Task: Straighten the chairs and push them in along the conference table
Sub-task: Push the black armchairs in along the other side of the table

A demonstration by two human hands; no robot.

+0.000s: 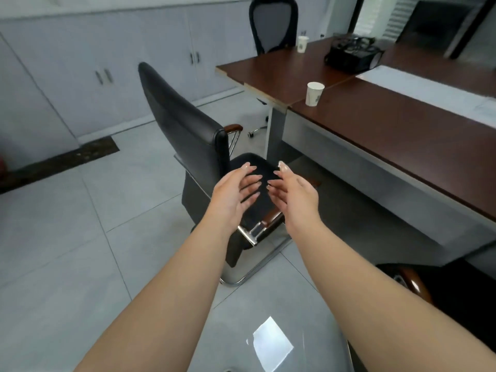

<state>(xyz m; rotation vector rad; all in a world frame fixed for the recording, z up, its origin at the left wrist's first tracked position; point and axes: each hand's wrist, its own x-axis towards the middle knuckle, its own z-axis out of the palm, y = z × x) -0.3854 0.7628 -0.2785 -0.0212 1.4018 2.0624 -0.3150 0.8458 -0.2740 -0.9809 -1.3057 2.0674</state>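
Hands, left (233,194) and right (291,193), are held apart, empty; the black chair (188,124) should be squared to the worktop (389,130) before pushing.

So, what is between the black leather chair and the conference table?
In the head view, only bare floor tiles lie between the black leather chair and the conference table. Both open hands, left hand and right hand, show in front of the seat.

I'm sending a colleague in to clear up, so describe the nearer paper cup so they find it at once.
Start at the long brown conference table on the right. The nearer paper cup stands upright near its edge, beside the seam between two tabletops. The other paper cup stands farther back, by the mesh-backed chair.
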